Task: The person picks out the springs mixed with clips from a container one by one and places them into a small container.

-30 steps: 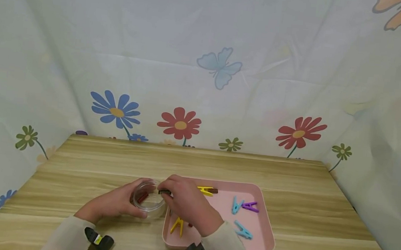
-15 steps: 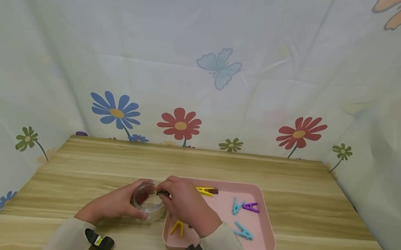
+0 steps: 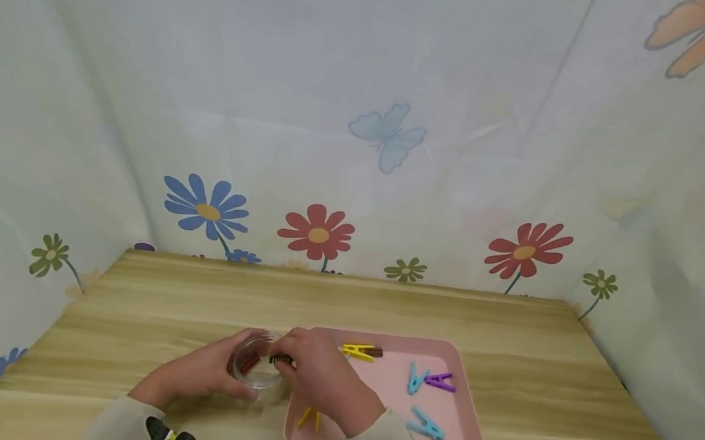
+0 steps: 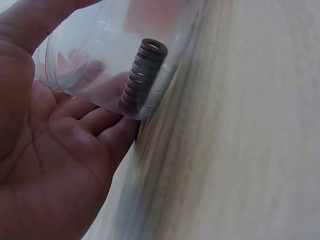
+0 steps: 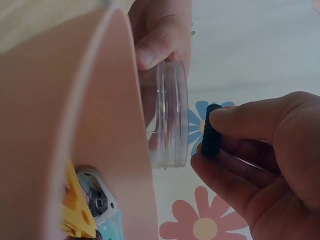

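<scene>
A clear plastic jar (image 3: 256, 385) is gripped by my left hand (image 3: 200, 374), the thumb on the near side and the fingers round the far side. Inside it lies a reddish-brown coil spring (image 4: 144, 72), against the wall near the bottom. My right hand (image 3: 321, 380) pinches a dark coil spring (image 5: 212, 130) between thumb and fingertips. This second spring is at the jar's mouth, outside the rim in the right wrist view. The right forearm covers part of the pink tray (image 3: 382, 439).
In the tray lie a yellow clothespin (image 3: 355, 351) beside a brown spring (image 3: 374, 352), two blue clothespins (image 3: 427, 424), a purple one (image 3: 441, 381) and another yellow one (image 3: 310, 418). A silvery piece (image 5: 97, 195) shows in the right wrist view. The wooden table (image 3: 535, 379) meets a flowered cloth behind.
The head view has tilted up a little, so the whole scene sits lower. The dark spring has shifted slightly left over the jar's mouth; both hands keep their hold.
</scene>
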The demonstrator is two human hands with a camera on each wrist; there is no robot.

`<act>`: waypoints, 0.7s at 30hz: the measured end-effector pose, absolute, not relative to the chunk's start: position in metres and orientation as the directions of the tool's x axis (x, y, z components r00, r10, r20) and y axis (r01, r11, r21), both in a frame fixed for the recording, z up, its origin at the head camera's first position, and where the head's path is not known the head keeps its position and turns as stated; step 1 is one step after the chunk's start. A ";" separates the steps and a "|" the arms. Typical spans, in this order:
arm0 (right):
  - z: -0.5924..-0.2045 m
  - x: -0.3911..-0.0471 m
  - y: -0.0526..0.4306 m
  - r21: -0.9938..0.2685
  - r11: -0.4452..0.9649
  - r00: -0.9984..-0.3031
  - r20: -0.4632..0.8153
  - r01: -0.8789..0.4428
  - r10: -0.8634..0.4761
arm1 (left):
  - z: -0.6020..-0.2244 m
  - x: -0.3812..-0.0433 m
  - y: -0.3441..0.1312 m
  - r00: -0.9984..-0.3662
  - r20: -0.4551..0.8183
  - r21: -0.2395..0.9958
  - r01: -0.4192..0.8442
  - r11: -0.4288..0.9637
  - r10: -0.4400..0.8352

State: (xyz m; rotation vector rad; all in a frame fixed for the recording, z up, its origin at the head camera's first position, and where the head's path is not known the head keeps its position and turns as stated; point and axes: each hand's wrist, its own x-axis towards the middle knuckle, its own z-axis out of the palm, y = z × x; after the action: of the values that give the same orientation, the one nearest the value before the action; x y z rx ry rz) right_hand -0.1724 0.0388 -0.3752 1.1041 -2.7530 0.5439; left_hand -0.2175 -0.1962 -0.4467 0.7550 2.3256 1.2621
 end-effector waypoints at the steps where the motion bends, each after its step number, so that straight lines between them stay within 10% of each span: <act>1: -0.377 -0.172 0.038 -0.276 0.661 -0.716 0.253 -0.698 -0.651 | -0.447 -0.217 -0.196 -0.781 -0.085 0.852 0.266 0.452 0.619; 21: -0.379 -0.170 0.034 -0.236 0.652 -0.693 0.276 -0.720 -0.666 | -0.446 -0.215 -0.196 -0.791 -0.094 0.841 0.261 0.473 0.604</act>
State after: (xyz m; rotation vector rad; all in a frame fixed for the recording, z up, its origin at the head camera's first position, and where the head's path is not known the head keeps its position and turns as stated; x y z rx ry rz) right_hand -0.1702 0.0343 -0.3794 1.1433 -2.7037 0.4929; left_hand -0.2147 -0.1961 -0.4455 0.7262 2.3457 1.2435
